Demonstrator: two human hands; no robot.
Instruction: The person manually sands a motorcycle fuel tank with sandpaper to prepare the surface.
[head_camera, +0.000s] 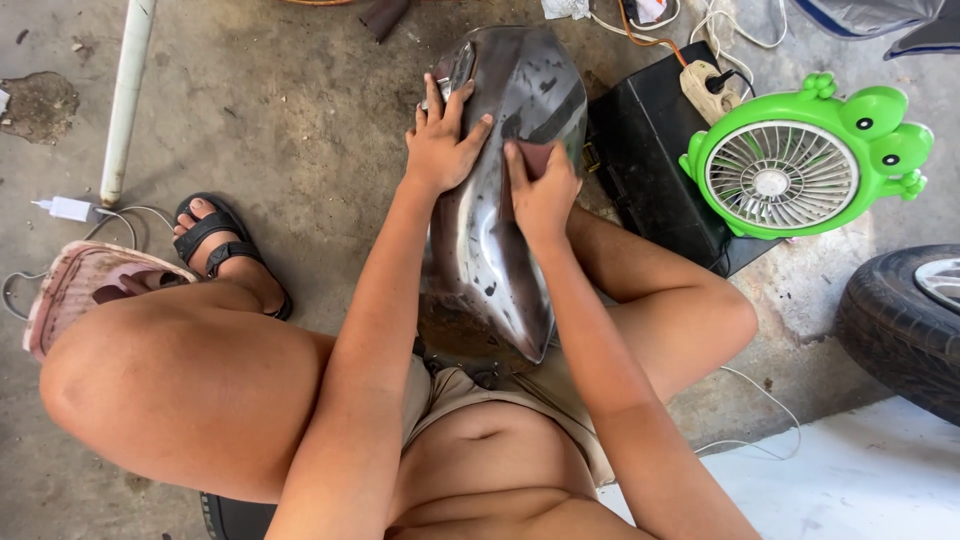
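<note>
The left hand (440, 145) lies flat on the bare grey metal motorcycle fuel tank (500, 260), its fingers spread and open over the tank's upper left flank. The tank stands propped between the person's knees on the concrete floor (300, 110). Just right of those fingers, the right hand (542, 195) presses a small reddish-brown sheet of sandpaper (540, 157) under its closed fingertips against the tank's ridge. Beyond the right fingers stands a green frog-shaped plastic fan (800, 160) on a black case (645, 150).
</note>
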